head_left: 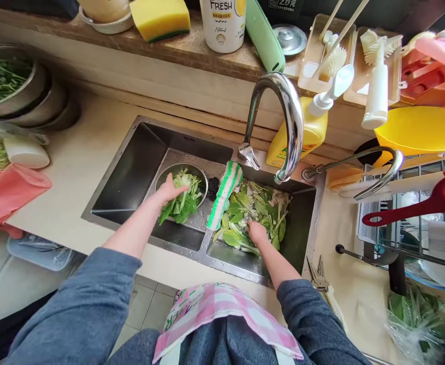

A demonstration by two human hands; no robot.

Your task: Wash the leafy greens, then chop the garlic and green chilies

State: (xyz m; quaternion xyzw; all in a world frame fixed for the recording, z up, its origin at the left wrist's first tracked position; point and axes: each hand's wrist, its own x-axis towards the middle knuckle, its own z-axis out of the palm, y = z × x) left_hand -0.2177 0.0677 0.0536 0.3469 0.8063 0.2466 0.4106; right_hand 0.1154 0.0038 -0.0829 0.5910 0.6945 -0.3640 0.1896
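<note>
My left hand (173, 190) is over a round metal bowl (157, 183) in the left basin, its fingers stretched out over a bunch of leafy greens (184, 208). Some of those leaves hang over the bowl's near rim. In the right basin, my right hand (258, 233) reaches into a wet heap of loose leafy greens (268, 203). Its fingers curl in among the leaves and are partly hidden by them. A green-and-white striped cloth (224, 195) lies over the divider between the basins, with a dark scrubber (213, 188) beside it.
An arched faucet (296, 116) stands behind the right basin, beside a yellow pump bottle (309, 126). At right are a dish rack (416, 218) and a bagged bunch of greens (420, 314). Stacked pots (43, 96) and a pink rubber glove (12, 195) are at left.
</note>
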